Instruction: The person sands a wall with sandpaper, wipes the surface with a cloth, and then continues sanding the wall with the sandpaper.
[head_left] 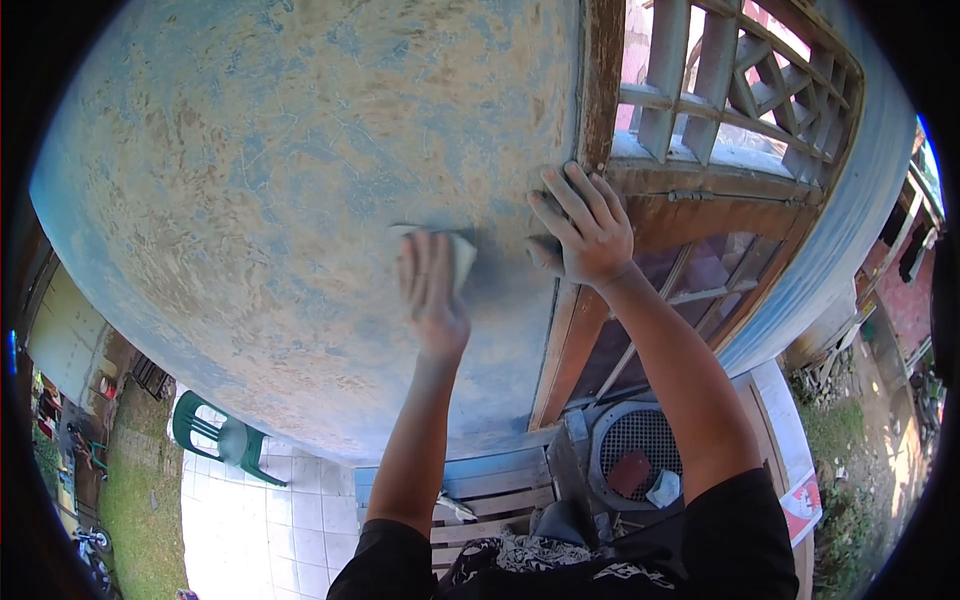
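Mid-frame, the left hand (430, 285) holds a pale pad (463, 262) against the wall (300, 150) — slackening fingers could drop it; the right hand (592, 235) spreads empty fingers.

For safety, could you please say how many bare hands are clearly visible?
2: left hand on a thin whitish pad against the mottled blue wall; right hand at the brown wooden frame.

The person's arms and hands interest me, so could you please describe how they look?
The left sleeve and right sleeve are black and short, ending near the elbows; the forearms are bare, with no watch or bracelet visible. The left grip and right grip are ungloved hands; the left is blurred, the right shows no ring.
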